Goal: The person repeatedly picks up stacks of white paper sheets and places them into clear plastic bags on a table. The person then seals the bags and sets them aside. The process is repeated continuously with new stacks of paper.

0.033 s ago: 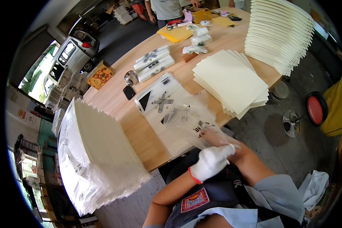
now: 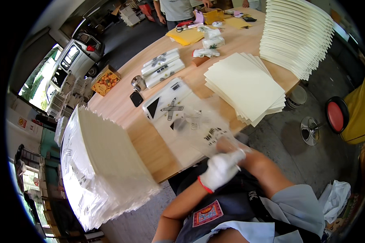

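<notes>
My left hand [image 2: 220, 171], in a white knit glove with a red cuff, is closed on the gathered mouth of a clear printed plastic bag [image 2: 202, 127]. My right hand [image 2: 227, 144] appears to be inside or behind that bag's film, near its open end. Its fingers are hidden by the plastic and by blur. Under the bag lies a flat stack of similar printed bags [image 2: 166, 99] on the wooden table [image 2: 144, 139]. To the right of it, a loosely fanned pile of cream sheets [image 2: 245, 83] lies close by.
A tall stack of bagged sheets [image 2: 105, 162] stands at the left table edge. Another cream stack [image 2: 296, 38] rises far right. Folded bag bundles [image 2: 163, 67], a phone [image 2: 136, 99], a tape roll [image 2: 138, 83] and a fruit-print box [image 2: 106, 81] sit beyond. A red-seated stool [image 2: 335, 114] stands right.
My gloved left hand has shifted slightly to the left, still gripping the bag. The bag's film has rippled and moved a little.
</notes>
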`<state>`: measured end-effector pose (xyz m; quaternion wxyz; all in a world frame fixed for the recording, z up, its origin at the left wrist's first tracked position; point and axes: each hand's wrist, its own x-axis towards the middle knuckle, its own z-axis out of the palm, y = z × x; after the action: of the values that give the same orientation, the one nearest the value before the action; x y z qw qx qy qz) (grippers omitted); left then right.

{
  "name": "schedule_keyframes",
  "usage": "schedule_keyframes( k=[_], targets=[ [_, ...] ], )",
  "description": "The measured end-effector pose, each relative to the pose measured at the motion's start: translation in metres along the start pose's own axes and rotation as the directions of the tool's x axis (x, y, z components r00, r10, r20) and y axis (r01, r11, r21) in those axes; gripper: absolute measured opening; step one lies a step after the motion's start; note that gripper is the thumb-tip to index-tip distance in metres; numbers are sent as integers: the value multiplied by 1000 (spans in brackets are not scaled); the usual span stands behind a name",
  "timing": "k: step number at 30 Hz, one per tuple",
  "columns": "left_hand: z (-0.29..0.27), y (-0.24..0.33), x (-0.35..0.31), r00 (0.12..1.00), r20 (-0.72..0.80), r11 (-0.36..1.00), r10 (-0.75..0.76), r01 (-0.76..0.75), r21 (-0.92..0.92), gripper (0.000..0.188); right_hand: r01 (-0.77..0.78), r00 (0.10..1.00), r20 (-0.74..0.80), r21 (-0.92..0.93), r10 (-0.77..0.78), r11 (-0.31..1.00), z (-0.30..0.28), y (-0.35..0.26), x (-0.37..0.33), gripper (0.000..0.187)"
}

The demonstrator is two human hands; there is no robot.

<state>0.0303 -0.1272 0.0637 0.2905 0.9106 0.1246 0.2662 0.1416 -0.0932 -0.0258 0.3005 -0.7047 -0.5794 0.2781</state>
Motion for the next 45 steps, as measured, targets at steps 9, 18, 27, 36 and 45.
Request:
schedule_keyframes(
  k=[9,18,27,36,45],
  targets=[
    [21,-120,-31,785,110,719,-610,607,-338,17,18,845,-387,-667,-368,745,-102,94,-46,48],
    [65,-113,39,744,277,430,-607,602,-673,33,382,658,-159,-772,-736,508,-153,96,-36,12],
    [-5,-113,13,556,481,200,-678,769,-607,41,-42,913,-378,294,157,955,-103,75,-98,36],
    [40,-29,16,820,371,887,-435,321,331,75,-164,913,-139,735,383,657,-35,70,-74,42],
    [-114,-81,15,841,-16,354,-540,210,-911,59,148,964,-152,-367,-216,918,-131,3,-90,32]
  ],
)
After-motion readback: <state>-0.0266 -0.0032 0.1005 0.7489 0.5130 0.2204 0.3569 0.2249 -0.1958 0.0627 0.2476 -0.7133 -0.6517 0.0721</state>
